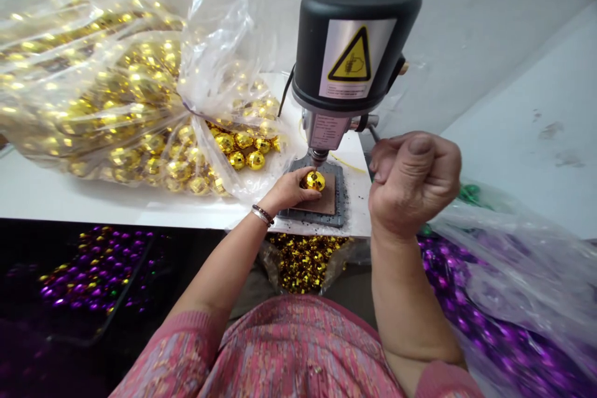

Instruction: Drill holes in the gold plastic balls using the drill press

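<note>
Table [69,193]: white, front edge close to the person's body, small free room beside the drill.
Bag [93,87]: clear plastic, full of gold balls, on the table.
Drill press [354,37]: black head, yellow triangle label [352,56], small text not readable.
Right hand [413,183]: fingers clenched, next to the lever [374,134].
Left hand [289,189]: fingers grasping the gold ball [314,181] under the chuck [318,157].

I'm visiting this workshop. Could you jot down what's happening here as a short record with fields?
Left hand: holds a gold ball on a brown pad
Right hand: closed in a raised fist beside the drill lever
Machine: bench drill, its chuck just above the gold ball
Nearby: clear plastic bag of gold balls; purple balls to the right
</note>
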The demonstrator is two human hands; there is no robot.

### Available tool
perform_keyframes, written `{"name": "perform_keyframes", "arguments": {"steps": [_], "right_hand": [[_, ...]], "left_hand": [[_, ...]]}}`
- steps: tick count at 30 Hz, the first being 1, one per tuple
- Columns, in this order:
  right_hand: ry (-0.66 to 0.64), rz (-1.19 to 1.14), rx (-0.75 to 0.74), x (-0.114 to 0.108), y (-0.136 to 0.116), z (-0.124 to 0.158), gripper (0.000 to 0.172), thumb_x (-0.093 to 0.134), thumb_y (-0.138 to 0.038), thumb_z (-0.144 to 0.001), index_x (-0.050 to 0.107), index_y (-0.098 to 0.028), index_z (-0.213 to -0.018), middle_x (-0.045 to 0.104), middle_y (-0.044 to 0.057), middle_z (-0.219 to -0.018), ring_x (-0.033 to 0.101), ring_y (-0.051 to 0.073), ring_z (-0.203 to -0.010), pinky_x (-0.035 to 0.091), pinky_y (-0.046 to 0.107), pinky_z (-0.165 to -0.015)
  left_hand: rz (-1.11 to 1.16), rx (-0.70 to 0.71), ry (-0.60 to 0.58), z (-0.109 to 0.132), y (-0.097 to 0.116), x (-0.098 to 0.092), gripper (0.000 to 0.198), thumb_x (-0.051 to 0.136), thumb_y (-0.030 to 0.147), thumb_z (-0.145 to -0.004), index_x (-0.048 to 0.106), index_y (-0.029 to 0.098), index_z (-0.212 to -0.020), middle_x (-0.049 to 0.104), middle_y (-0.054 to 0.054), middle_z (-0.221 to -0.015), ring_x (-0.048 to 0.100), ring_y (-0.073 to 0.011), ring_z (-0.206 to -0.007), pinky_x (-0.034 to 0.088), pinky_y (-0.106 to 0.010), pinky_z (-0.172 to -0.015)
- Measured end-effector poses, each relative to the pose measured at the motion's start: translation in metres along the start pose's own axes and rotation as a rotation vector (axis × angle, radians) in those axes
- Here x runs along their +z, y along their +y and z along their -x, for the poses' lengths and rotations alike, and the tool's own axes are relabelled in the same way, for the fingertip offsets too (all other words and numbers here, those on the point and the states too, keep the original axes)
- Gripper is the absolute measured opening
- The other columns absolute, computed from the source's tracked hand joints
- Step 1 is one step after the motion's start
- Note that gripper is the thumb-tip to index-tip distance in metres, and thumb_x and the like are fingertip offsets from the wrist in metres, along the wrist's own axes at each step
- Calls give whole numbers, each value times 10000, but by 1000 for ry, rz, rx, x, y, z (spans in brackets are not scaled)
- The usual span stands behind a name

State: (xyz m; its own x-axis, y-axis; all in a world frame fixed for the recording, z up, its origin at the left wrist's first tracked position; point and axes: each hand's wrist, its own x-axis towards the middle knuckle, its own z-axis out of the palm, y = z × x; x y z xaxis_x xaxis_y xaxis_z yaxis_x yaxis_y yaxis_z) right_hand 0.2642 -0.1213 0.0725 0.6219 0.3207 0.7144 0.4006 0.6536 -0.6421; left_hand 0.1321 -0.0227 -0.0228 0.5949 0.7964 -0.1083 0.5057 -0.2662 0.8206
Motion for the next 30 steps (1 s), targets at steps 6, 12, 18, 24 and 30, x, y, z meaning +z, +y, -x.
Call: {"name": "perform_keyframes", "arguments": {"steps": [6, 12, 18, 24, 30], "right_hand": [[61, -102, -40, 4, 8, 5, 299, 535, -448, -935, 510, -207, -760, 446, -70, -551, 420, 23, -451, 393, 210, -491], [103, -157, -86, 6, 22, 14, 351, 532, -434, -936, 446, -191, -698, 308, -81, -442, 432, 39, -436, 503, 236, -586], [83, -232, -24, 18, -2, -17, 340, 564, -410, -924, 475, -174, -696, 380, -79, -500, 403, 7, -429, 375, 188, -472], [35, -279, 82, 32, -20, -55, 228, 535, -237, -916, 530, -155, -703, 480, -98, -586, 404, -45, -449, 288, 151, -472], [2, -272, 136, 31, -25, -53, 247, 467, -240, -891, 583, -179, -681, 504, -124, -576, 419, -56, -464, 234, 229, -531]], "left_hand": [[30, -8, 13, -1, -2, 2, 783, 845, 305, -689, 594, 124, -1408, 748, -106, -1184, 690, -247, -1044, 527, -360, -975], [102, 21, 18, -3, -8, 4, 708, 855, 289, -667, 648, 170, -1333, 760, -66, -1149, 690, -241, -1036, 536, -367, -968], [84, 22, 50, 1, -7, 7, 720, 854, 267, -667, 636, 170, -1346, 750, -73, -1182, 691, -245, -1061, 532, -363, -985], [11, 58, 107, 35, 2, 6, 683, 820, 230, -702, 617, 164, -1351, 738, -86, -1225, 689, -252, -1103, 533, -365, -1003], [0, 204, 19, 87, -9, 2, 651, 811, 218, -720, 629, 213, -1344, 654, -110, -1407, 617, -262, -1293, 463, -407, -1143]]}}
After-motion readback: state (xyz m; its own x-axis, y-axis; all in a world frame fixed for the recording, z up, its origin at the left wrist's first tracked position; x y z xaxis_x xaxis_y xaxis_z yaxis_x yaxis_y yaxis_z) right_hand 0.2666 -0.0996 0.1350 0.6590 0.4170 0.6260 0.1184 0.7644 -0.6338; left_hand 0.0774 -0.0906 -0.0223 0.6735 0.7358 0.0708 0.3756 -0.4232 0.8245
